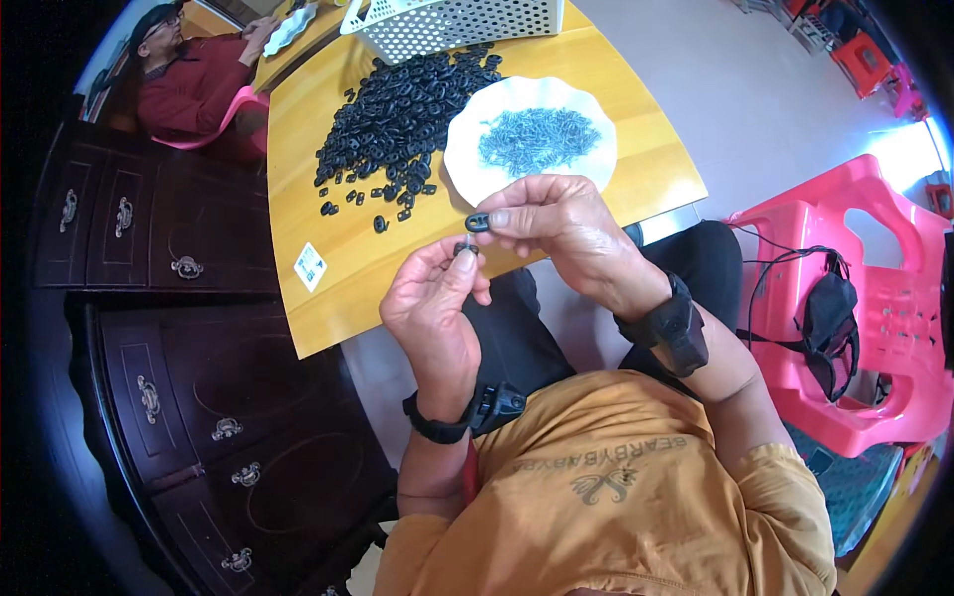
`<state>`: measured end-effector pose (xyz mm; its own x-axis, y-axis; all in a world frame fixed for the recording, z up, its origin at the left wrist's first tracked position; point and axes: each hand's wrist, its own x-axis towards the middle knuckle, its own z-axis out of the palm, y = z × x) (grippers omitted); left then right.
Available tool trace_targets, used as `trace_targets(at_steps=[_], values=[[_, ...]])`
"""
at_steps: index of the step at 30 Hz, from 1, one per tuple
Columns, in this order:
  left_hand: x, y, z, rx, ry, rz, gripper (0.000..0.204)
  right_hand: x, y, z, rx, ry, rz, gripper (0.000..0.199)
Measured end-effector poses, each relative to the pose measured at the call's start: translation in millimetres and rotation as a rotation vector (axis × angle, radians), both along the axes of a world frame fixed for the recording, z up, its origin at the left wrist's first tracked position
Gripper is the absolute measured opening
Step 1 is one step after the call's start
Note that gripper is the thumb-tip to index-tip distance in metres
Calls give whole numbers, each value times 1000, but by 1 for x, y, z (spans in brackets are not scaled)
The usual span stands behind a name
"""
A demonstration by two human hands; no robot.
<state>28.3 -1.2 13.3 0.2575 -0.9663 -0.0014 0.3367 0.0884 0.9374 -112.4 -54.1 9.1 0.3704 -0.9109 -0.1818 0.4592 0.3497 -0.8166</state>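
Between the thumb and fingers of my right hand (568, 226) is a small black oval plastic piece (478, 222) with holes in it. Just below, my left hand (435, 298) pinches another small dark piece (465, 248), mostly hidden by the thumb. A thin, light metal-looking sliver stands between the two pieces; whether it joins them is too small to tell. Both hands meet above the near edge of the wooden table (348, 238). Beyond them lie a large heap of similar black pieces (407, 109) and a white scalloped plate (462, 149) bearing many small silvery metal parts (542, 139).
A white perforated basket (457, 35) stands at the table's far side. Dark wooden drawers (229, 377) are on the left, and a pink plastic chair (884, 308) with a black strapped item is on the right. Another person (199, 84) sits at the far left.
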Motion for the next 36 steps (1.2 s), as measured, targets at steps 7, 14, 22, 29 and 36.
trace_targets(at_steps=[7,14,22,29,36], values=[[-1,2,0,58,-10,-8,12,-2,0,-7,154,-166,63,15],[1,0,-2,68,-30,-15,11,2,6,-4,118,-105,36,13],[-1,2,-5,58,-202,16,12,3,8,-4,110,-61,-8,13],[-4,2,-5,79,-223,13,11,3,10,-3,100,-24,-27,13],[-4,2,-7,70,-214,5,10,5,11,-9,60,-1,-62,12]])
